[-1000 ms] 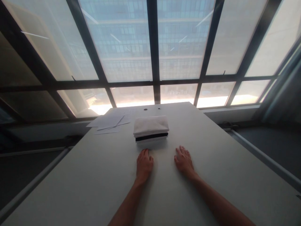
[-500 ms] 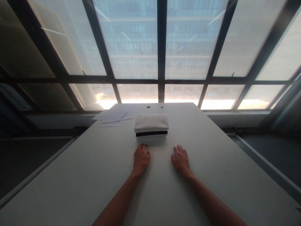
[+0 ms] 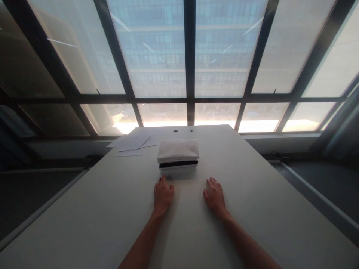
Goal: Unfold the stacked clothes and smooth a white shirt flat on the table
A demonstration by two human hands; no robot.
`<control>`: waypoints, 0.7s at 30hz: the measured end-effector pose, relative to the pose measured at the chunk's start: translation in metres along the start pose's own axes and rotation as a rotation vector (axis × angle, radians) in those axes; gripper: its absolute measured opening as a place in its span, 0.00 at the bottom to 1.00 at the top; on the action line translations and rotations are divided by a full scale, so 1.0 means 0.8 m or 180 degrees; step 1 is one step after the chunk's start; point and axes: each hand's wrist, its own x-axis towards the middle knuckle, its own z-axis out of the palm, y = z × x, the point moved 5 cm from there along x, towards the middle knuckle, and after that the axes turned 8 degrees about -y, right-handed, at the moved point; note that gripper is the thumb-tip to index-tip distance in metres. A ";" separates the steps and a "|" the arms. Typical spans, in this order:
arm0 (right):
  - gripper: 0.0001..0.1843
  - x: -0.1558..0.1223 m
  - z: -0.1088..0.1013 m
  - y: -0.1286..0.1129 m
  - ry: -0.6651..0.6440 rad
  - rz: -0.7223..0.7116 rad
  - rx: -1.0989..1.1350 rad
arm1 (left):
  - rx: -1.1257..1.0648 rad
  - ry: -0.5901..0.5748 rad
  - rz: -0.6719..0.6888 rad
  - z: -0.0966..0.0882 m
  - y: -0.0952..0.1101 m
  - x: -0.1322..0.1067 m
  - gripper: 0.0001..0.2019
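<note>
A stack of folded cloths [image 3: 178,150], mostly white with one black layer low down, lies on the white table [image 3: 92,209] in front of me. My left hand [image 3: 163,196] is just short of the stack's near left corner, palm down, with its fingers pointing forward and nothing in it. Resting on the tabletop to the right, my right hand [image 3: 214,196] is also palm down, fingers extended and a little apart. A gap separates it from the stack's near right corner. Neither hand appears to touch the cloths.
Several loose sheets of paper [image 3: 131,143] overlap near the far left edge of the table. Two small dark holes, one of them a round hole [image 3: 175,131], are at the far end. Beyond stands a large framed window [image 3: 159,56], with a curtain [image 3: 333,130] at the right.
My left hand has shifted slightly left and seems to lift a little off the table. The right hand stays almost in place. The whole view has tilted slightly; the cloth stack has not moved.
</note>
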 end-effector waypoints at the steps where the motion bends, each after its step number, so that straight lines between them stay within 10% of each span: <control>1: 0.32 0.000 0.001 0.002 0.0046 0.0004 0.0034 | -0.0076 0.0045 0.0003 0.000 -0.003 0.000 0.31; 21: 0.35 0.004 0.009 0.008 0.0194 -0.0098 0.0087 | -0.0207 0.0314 -0.0383 -0.007 -0.013 0.003 0.35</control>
